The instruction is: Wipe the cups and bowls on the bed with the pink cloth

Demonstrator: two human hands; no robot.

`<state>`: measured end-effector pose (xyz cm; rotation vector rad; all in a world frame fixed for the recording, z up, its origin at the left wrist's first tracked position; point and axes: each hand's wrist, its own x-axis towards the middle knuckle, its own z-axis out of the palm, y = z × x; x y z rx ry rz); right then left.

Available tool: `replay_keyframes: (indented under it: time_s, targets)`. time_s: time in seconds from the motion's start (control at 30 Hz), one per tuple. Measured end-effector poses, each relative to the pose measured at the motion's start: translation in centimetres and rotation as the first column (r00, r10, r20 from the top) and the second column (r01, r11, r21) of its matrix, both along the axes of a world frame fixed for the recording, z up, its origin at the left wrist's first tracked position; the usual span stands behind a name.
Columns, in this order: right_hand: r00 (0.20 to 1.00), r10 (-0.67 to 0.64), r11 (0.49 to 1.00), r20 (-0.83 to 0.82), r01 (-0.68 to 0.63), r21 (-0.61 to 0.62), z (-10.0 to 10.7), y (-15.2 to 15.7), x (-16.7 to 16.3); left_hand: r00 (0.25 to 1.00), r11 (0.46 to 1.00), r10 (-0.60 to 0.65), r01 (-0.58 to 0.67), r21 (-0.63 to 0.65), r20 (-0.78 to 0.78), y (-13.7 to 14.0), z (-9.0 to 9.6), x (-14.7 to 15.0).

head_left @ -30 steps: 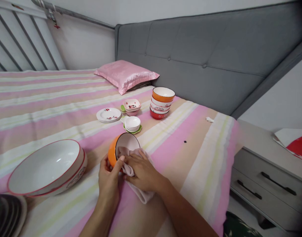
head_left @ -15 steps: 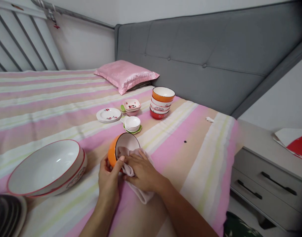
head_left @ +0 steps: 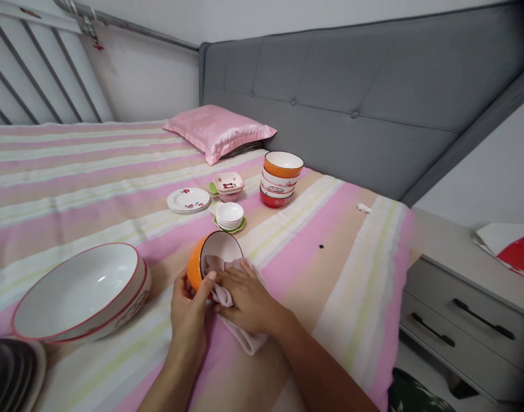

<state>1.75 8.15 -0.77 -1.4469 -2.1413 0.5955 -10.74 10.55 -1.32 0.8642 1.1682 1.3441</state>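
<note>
An orange bowl (head_left: 195,264) with a white inside and dark rim is tilted on its side above the striped bedspread. My left hand (head_left: 193,297) grips it from below and the left, thumb near the rim. A pale pink cloth (head_left: 250,342) is held in my right hand (head_left: 245,294), which presses it against the bowl's inside; part of the cloth hangs down below. Just beyond the bowl stand small white dishes (head_left: 230,213) stacked on a green leaf-shaped dish (head_left: 241,226).
Large red-rimmed bowls (head_left: 82,292) lie at left, dark stacked dishes (head_left: 17,372) in the near left corner. Farther back are flowered plates (head_left: 189,200), pink dishes (head_left: 228,183), a bowl stack (head_left: 282,180) and a pink pillow (head_left: 219,131). A drawer cabinet (head_left: 463,320) stands right of the bed (head_left: 356,286).
</note>
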Motion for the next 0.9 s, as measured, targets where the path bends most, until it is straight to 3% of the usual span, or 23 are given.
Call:
replay_keyframes:
  time_s: [0.9]
  targets:
    - [1.000, -0.001, 1.000, -0.004, 0.001, -0.007, 0.00, 0.00, 0.02, 0.999, 0.999, 0.030, -0.029, 0.012, -0.032, 0.00, -0.02, 0.06]
